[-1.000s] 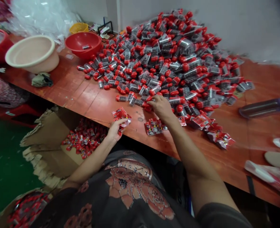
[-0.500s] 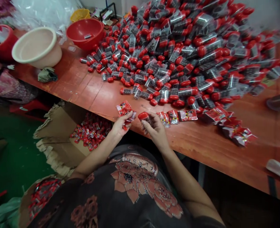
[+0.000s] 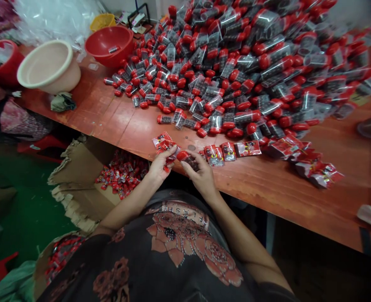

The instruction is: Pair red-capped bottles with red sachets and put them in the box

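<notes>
My left hand (image 3: 163,164) is closed on small red printed packets (image 3: 163,141), which stick out above its fingers at the table's front edge. Close beside it, my right hand (image 3: 201,172) grips a clear tube with a red cap (image 3: 183,156); the capped end points toward the left hand, a small gap away. Dark contents show through the tube's wall. To the right of that hand, several red printed packets (image 3: 215,155) lie in a row on the table. The fingertips of the left hand are partly hidden.
A large heap of red-capped clear tubes (image 3: 210,90) covers the back of the orange-red table (image 3: 116,121). Bowls stand at left, one red (image 3: 94,52), one white (image 3: 72,71). Below the edge, a cardboard box (image 3: 75,205) holds red packets. More packets (image 3: 317,165) are piled at right.
My right hand has moved slightly left with the tube, bringing the red cap nearer the left hand. The left hand still holds the packets in nearly the same place.
</notes>
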A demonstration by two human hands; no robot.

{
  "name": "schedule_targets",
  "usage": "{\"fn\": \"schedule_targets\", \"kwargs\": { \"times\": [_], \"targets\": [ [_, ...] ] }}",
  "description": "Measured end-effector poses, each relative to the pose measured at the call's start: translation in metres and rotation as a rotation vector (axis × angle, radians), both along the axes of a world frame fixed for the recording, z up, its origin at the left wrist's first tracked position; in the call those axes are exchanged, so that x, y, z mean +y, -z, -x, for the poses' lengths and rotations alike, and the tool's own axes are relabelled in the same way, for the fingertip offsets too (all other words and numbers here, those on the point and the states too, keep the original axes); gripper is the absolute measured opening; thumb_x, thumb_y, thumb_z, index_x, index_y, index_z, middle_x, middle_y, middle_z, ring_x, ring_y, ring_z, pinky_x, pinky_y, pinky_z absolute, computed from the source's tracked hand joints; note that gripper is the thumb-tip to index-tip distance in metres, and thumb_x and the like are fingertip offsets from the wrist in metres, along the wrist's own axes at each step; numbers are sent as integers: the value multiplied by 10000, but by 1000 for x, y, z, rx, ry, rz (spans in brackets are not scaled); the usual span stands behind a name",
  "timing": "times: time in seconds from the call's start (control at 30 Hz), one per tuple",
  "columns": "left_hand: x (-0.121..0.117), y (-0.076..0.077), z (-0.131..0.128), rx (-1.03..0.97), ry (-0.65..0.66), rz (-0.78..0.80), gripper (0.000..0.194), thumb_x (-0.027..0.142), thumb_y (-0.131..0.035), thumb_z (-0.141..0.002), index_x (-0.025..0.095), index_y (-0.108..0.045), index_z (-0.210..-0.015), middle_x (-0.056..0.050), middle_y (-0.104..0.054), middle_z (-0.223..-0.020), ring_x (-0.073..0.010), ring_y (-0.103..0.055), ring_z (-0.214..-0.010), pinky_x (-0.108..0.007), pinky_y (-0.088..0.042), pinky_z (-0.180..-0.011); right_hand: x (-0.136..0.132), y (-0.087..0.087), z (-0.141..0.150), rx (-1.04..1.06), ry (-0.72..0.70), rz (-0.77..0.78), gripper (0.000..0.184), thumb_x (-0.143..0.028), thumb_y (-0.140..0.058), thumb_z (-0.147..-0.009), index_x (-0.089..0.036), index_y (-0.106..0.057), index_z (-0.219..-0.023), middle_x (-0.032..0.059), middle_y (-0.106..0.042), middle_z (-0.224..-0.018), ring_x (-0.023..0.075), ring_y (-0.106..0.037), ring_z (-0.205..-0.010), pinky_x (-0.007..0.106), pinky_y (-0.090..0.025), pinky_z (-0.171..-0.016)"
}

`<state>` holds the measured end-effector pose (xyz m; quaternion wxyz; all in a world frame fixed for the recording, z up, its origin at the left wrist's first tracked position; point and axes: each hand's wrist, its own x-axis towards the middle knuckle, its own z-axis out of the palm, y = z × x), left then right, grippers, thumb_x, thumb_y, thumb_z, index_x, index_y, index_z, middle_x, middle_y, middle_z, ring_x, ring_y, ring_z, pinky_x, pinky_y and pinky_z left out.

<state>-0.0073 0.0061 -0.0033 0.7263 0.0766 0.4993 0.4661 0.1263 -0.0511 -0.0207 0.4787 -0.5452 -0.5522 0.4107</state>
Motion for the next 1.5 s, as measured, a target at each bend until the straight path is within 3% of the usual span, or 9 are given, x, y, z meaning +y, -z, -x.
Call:
{"fn": "schedule_targets", "kwargs": {
  "times": [0.13,0.23,0.33,0.47,0.63,0.8,1.1,1.37,1.5],
  "targets": [
    [-4,0,-3,75,-14,-51,249,198,-846,-555,113,-662,-698,23,-622,-602,-9,-447,-422,-136,-177,-315,0,1,1,-23,50,-2,358,-321,-589,-882,-297,-565,-1239,49,-666,-1116,201,-649,-946,408,-539,-854],
    [-7,0,-5,136,-12,-95,296,246,-867,-527,115,-647,-676,35,-589,-564,-7,-402,-397,-151,-179,-322,0,1,2,37,76,52,382,-345,-604,-871,-291,-539,-1244,42,-659,-1001,164,-642,-751,342,-561,-665],
    [-9,1,-5,196,-29,-159,327,270,-878,-515,131,-611,-643,54,-541,-520,-10,-369,-382,-170,-180,-334,-1,0,3,188,34,135,371,-380,-628,-853,-287,-533,-1200,-9,-612,-810,105,-556,-520,243,-459,-422],
    [-9,1,-6,221,-46,-247,330,275,-875,-526,150,-597,-653,62,-553,-548,-17,-402,-410,-176,-252,-380,-2,-2,3,318,0,191,341,-404,-655,-832,-280,-565,-1136,-44,-583,-731,75,-504,-446,194,-357,-331],
    [-11,-6,-10,221,-52,-302,307,256,-869,-522,162,-641,-704,40,-642,-666,-56,-556,-551,-178,-424,-547,-4,-5,1,271,38,138,309,-388,-635,-853,-296,-600,-1146,-41,-577,-712,88,-521,-480,219,-415,-380],
    [-16,-14,-14,220,13,-353,297,246,-871,-527,161,-671,-729,16,-676,-710,-97,-615,-632,-216,-481,-657,-4,-4,4,275,86,96,315,-390,-636,-851,-298,-563,-1144,-17,-613,-819,94,-523,-492,250,-460,-417],
    [-17,-25,-11,219,129,-319,341,144,-852,-485,159,-649,-759,7,-681,-762,-109,-627,-666,-237,-499,-702,-10,-1,3,95,132,-106,228,-317,-645,-853,-298,-594,-1074,-2,-655,-923,169,-654,-838,352,-546,-774],
    [-20,-29,-16,225,185,-321,322,171,-857,-470,170,-625,-693,-5,-694,-762,-142,-640,-700,-269,-521,-705,-13,6,11,236,235,-6,287,-344,-649,-842,-286,-531,-1097,20,-619,-999,177,-639,-877,352,-562,-782],
    [-14,-25,-12,228,153,-340,289,179,-857,-490,154,-666,-705,-19,-708,-770,-145,-650,-712,-267,-524,-725,-9,5,4,227,109,-2,321,-347,-618,-866,-299,-553,-1176,41,-596,-1085,193,-618,-995,400,-544,-902]
  ]
}}
